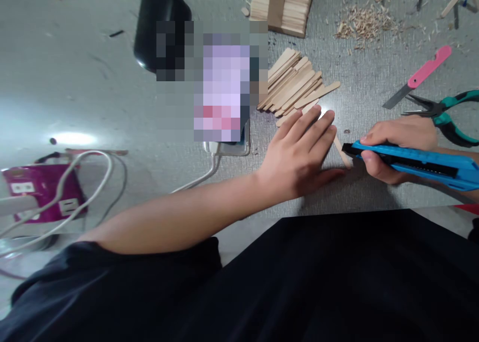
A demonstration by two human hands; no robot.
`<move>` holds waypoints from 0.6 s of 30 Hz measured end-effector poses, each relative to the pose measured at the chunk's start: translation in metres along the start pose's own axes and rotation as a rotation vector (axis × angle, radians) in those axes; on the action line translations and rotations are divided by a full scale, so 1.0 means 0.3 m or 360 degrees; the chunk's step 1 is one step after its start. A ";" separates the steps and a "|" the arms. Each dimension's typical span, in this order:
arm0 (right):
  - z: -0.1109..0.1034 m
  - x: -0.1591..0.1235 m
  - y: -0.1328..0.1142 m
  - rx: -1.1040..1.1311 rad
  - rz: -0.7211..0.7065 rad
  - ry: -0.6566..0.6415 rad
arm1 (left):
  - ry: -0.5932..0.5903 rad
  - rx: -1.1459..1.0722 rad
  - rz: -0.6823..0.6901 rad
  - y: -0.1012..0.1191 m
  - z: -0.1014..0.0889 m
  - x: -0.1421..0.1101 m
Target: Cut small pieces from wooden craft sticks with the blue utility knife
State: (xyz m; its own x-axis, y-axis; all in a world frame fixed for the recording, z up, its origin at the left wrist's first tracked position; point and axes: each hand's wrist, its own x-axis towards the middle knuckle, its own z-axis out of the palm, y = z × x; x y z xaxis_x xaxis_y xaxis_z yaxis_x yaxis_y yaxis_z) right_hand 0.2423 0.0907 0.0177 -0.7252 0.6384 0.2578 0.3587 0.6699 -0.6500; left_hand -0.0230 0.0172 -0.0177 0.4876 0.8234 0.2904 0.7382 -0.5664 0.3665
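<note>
My left hand [299,152] lies palm down on the grey table, its fingers stretched out over a wooden craft stick [343,152]. One end of that stick shows between my fingers and thumb; the rest is under the hand. In my right hand [389,152] is a blue utility knife [422,160], its black tip pointing left, close above the stick's exposed part. Whether the blade touches the wood I cannot tell. Just beyond my left fingertips is a loose pile of craft sticks [295,80].
A banded bundle of sticks [277,5] and wood shavings [364,25] lie farther back. On the right are a pink folding knife [430,68] and green-handled pliers [437,107]. Leftward are a blurred-out phone-like object [224,87], a black case [160,28], a purple power strip [48,187] and white cables [108,157].
</note>
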 end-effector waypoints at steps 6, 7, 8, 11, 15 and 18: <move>-0.006 0.022 -0.001 -0.0061 -0.0052 0.0164 | 0.0001 0.0082 0.0200 0.022 -0.025 -0.016; -0.005 0.025 0.002 -0.0076 -0.0094 0.0190 | -0.0044 0.0066 0.0238 0.023 -0.027 -0.016; -0.002 0.028 0.006 -0.0092 -0.0139 0.0224 | -0.0103 0.0043 0.0260 0.024 -0.027 -0.015; 0.004 0.033 0.013 -0.0142 -0.0181 0.0267 | -0.0271 -0.0037 0.0247 0.018 -0.023 -0.009; 0.001 0.029 0.009 -0.0190 -0.0065 0.0186 | -0.0345 -0.0086 0.0184 0.010 -0.019 -0.007; -0.001 0.022 0.007 -0.0223 -0.0064 0.0213 | -0.0365 -0.0092 0.0162 0.012 -0.022 -0.008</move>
State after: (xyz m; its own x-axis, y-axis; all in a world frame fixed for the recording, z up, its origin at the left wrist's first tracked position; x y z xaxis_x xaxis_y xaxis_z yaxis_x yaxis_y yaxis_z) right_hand 0.2386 0.0965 0.0182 -0.6595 0.6483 0.3805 0.4160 0.7363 -0.5337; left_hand -0.0247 0.0129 -0.0114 0.6559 0.7449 0.1226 0.6553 -0.6424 0.3974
